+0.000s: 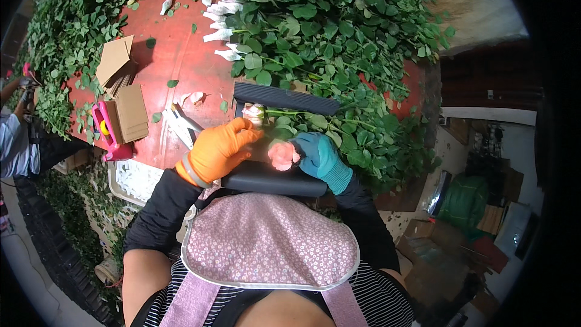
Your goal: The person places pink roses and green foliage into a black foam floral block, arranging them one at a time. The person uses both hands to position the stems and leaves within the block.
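A pink rose (pixel 282 155) sits just in front of me, its bloom facing up and brightly lit. My right hand (pixel 321 156), in a teal glove, is closed at the bloom's right side; its stem is hidden. To the left of this bloom is my left hand (pixel 221 150), in an orange glove, fingers bent and thumb apart, with nothing visible between them. Just beyond its fingertips lies a pale pink-and-white rose (pixel 254 114), its leafy stem running right. Both roses are between a black ribbed strip (pixel 284 97) and a black padded edge (pixel 275 182).
White-sleeved roses (pixel 227 9) with leafy stems are heaped at the back. Cardboard pieces (pixel 132 113), a pink tape dispenser (pixel 108 130) and white sleeves (pixel 180 126) lie left on the red table (pixel 175 63). A bin of white bits (pixel 136 181) stands below. Another person (pixel 18 139) is far left.
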A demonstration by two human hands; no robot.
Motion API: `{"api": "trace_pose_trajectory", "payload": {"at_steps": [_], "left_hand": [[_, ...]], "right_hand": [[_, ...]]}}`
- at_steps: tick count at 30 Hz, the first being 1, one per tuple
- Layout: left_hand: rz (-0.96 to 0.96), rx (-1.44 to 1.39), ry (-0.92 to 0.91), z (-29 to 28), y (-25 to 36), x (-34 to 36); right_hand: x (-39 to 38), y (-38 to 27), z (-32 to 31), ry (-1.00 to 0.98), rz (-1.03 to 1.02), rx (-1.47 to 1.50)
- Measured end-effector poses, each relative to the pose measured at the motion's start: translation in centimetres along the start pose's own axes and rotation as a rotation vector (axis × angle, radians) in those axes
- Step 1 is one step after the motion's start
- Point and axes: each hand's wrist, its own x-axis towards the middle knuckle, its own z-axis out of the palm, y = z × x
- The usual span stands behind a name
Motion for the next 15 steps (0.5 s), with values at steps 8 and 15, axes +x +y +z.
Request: {"api": "trace_pose_trajectory", "payload": {"at_steps": [8, 15], "left_hand": [[0.483, 0.450, -0.006, 3.2, -2.9, 3.5], [0.466, 0.390, -0.005, 4.6, -4.4, 3.9]], "right_hand": [[-0.9, -0.2, -0.2, 0.050, -0.047, 0.094], [-1.0, -0.5, -0.2, 0.010, 0.006, 0.122]]}}
